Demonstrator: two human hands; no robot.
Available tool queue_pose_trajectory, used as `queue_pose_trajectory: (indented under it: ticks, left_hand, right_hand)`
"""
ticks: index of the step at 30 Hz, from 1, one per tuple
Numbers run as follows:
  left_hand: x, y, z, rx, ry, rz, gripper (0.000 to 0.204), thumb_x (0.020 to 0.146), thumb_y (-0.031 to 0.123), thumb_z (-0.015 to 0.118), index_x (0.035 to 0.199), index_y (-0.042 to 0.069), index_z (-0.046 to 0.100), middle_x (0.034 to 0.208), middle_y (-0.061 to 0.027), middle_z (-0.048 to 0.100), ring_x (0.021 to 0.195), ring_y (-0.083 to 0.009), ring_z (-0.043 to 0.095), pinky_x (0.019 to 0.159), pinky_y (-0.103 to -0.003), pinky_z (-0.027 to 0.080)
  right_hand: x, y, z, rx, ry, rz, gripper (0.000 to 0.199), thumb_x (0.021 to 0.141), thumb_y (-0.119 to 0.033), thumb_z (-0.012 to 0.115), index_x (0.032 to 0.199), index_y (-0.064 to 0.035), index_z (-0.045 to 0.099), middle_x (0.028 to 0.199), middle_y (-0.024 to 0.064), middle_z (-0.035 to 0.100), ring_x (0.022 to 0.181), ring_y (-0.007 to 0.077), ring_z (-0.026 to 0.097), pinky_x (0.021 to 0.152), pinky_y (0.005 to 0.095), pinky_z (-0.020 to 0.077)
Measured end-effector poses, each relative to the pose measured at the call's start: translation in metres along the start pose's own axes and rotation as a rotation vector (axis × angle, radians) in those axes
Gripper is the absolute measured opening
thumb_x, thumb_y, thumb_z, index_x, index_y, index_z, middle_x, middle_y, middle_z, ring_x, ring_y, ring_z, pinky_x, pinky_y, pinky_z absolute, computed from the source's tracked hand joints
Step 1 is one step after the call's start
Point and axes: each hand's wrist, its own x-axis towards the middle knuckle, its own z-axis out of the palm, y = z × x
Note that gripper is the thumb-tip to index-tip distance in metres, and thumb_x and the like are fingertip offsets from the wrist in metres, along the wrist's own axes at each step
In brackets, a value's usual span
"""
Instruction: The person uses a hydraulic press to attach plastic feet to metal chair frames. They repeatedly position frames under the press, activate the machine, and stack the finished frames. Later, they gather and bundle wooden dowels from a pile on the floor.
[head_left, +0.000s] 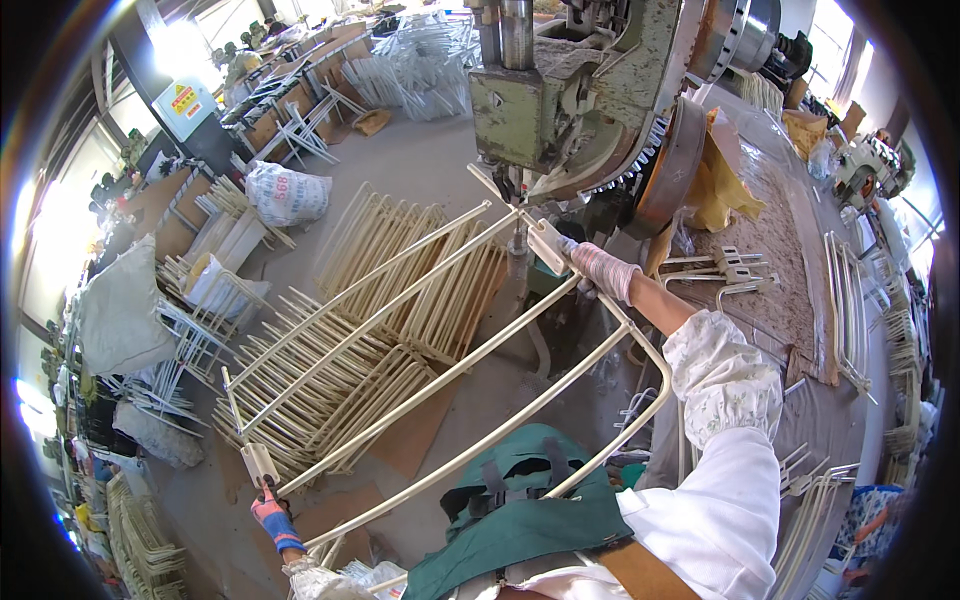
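A large cream tubular metal frame [433, 386] with several long bars stretches across the middle, held between both my hands. My left hand [272, 517], in a pink and blue glove, is closed on the frame's lower left end, beside a small plate bracket [260, 464]. At the far right end, my right hand [603, 268], in a pale pink glove, grips the tube next to another bracket [547, 247]. That end sits below the head of a worn green machine [510, 118]; whether the tool touches the frame I cannot tell. The rounded end loop lies by my right forearm.
Stacked cream frames [400, 265] lie on the floor behind the held frame. A white sack [288, 193] stands farther back left. On the right, a dusty worktable [790, 290] carries bracketed metal parts [735, 264]. The machine's large wheel [672, 165] is close to my right hand.
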Motion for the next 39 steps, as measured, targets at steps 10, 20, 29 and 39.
queue_pose_trajectory:
  ticks: [10,20,29,39]
  left_hand:
    - [-0.008,0.007,-0.009,0.037,-0.011,0.002,0.049,0.071,0.046,0.068,0.053,0.005,0.048,0.046,-0.0042,0.042,0.037,-0.0137,0.038,0.032,-0.030,0.031]
    - [0.025,-0.021,-0.020,0.140,0.020,0.128,0.050,0.069,0.046,0.070,0.054,0.007,0.042,0.043,-0.0035,0.036,0.033,-0.0146,0.035,0.032,-0.031,0.029]
    - [-0.001,0.002,-0.031,0.230,0.041,0.544,0.049,0.078,0.041,0.063,0.052,0.001,0.049,0.042,-0.0051,0.041,0.032,-0.0147,0.039,0.031,-0.030,0.031]
    - [-0.004,0.020,-0.044,0.200,-0.033,0.285,0.040,0.079,0.038,0.062,0.060,0.004,0.052,0.042,-0.0026,0.039,0.032,-0.0122,0.036,0.030,-0.029,0.029]
  right_hand:
    - [0.072,0.019,0.008,0.277,0.198,-0.125,0.027,0.082,-0.033,0.057,0.080,-0.0071,0.066,0.067,0.0005,0.060,0.057,0.0104,0.052,0.054,0.0269,0.0416]
    - [0.070,0.020,0.011,0.287,0.168,-0.090,0.026,0.081,-0.032,0.059,0.080,-0.0064,0.066,0.066,-0.0013,0.056,0.059,0.0119,0.048,0.057,0.0294,0.0388]
    - [0.072,0.021,0.004,0.149,0.183,-0.040,0.031,0.086,-0.034,0.048,0.081,-0.0061,0.060,0.065,0.0052,0.057,0.052,0.0162,0.052,0.049,0.0295,0.0435]
    - [0.001,0.012,0.012,0.245,-0.069,-0.085,0.044,0.086,-0.049,0.042,0.083,-0.0096,0.061,0.063,0.0030,0.057,0.048,0.0152,0.052,0.044,0.0291,0.0431]
